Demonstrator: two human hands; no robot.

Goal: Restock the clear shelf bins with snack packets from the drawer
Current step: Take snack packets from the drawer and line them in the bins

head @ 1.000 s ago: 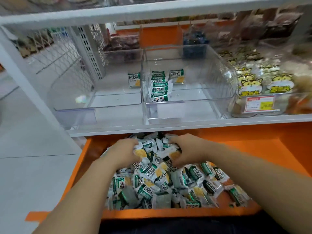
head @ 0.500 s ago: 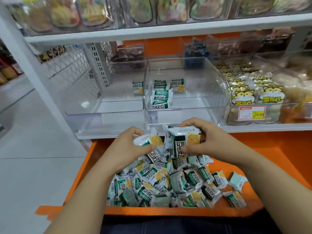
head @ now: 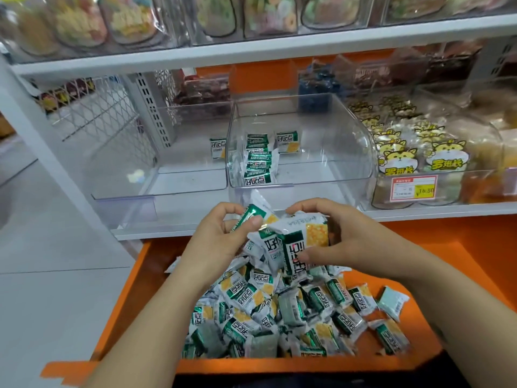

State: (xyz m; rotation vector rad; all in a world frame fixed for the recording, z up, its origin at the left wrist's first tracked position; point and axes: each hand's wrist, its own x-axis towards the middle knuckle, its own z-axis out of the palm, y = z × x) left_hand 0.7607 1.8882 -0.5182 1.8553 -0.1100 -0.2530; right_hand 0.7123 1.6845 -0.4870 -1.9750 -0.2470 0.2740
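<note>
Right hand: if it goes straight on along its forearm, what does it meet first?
The right hand would probably first meet the front wall of the middle clear bin; depth is unclear.

Between left hand (head: 215,239) and right hand (head: 349,236): green-and-white snack packets (head: 291,245), count unclear, far sides hidden in grip. Right of clear plastic middle bin (head: 349,141): red-and-yellow price label (head: 414,187), print too small. Behind bin: dark blue goods (head: 316,91), blurred, perhaps sweets. Above bin: clear bags of coloured sweets (head: 265,15), cut by top edge.

Orange drawer (head: 145,278); green-white-yellow packets (head: 246,296).
</note>
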